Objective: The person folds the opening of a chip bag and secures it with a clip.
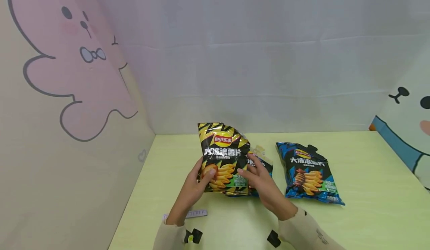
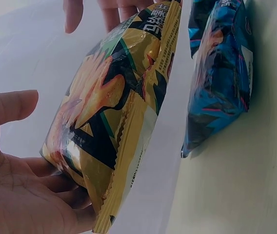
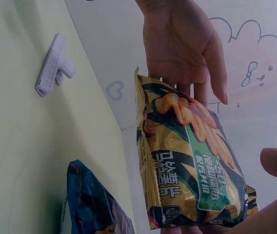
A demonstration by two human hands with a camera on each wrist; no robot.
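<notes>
Both hands hold up a yellow-and-black bag of chips [image 1: 223, 156], its printed front toward me. My left hand [image 1: 194, 188] supports its left side, fingers behind the bag and thumb toward the front. On the right side my right hand [image 1: 267, 190] does the same. In the wrist views both thumbs stand away from the bag while the fingers curve behind it. A blue-and-black bag of chips [image 1: 267, 164] lies behind the held one, partly hidden by it and the right hand.
Another blue bag of chips [image 1: 309, 177] lies on the table [image 1: 376, 190] to the right, with a dark piece [image 1: 311, 148] at its top edge. A pale purple clip [image 3: 53, 66] lies near the left forearm. A yellowish piece [image 1: 258, 150] shows behind the bags; curtains [image 1: 268, 63] border the table.
</notes>
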